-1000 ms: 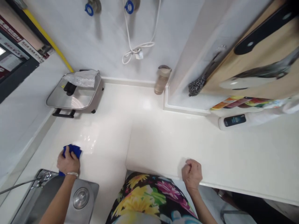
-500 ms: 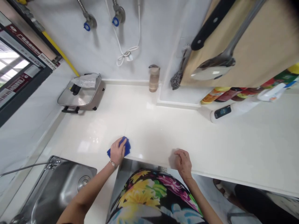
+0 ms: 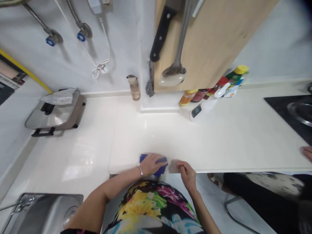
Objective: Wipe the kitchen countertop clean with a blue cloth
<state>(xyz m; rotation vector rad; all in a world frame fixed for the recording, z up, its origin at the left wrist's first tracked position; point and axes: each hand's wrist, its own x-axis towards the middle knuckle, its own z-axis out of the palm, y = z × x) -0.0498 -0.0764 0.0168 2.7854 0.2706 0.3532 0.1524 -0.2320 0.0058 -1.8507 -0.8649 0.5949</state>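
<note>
Under my left hand [image 3: 151, 164] is a blue cloth [image 3: 144, 158], pressed to the front edge of the white countertop [image 3: 136, 130]. The fingers lie over the cloth, and one corner of it hangs past the edge. A bracelet circles that wrist. My right hand [image 3: 188, 175] is at the counter's edge just right of the cloth, apart from it. Its fingers are curled together, and whatever might be inside them is hidden.
An electric pan [image 3: 70, 118] stands at the back left, above a steel sink [image 3: 46, 211]. A water bottle [image 3: 134, 88], sauce bottles [image 3: 187, 97] and a white spray bottle [image 3: 198, 112] line the wall. Right are a black stove [image 3: 292, 113] and another person's hand [image 3: 307, 152].
My left hand has slid the cloth rightward along the counter's front edge, closer to my right hand. The view has shifted right, bringing the stove and another person's hand into sight.
</note>
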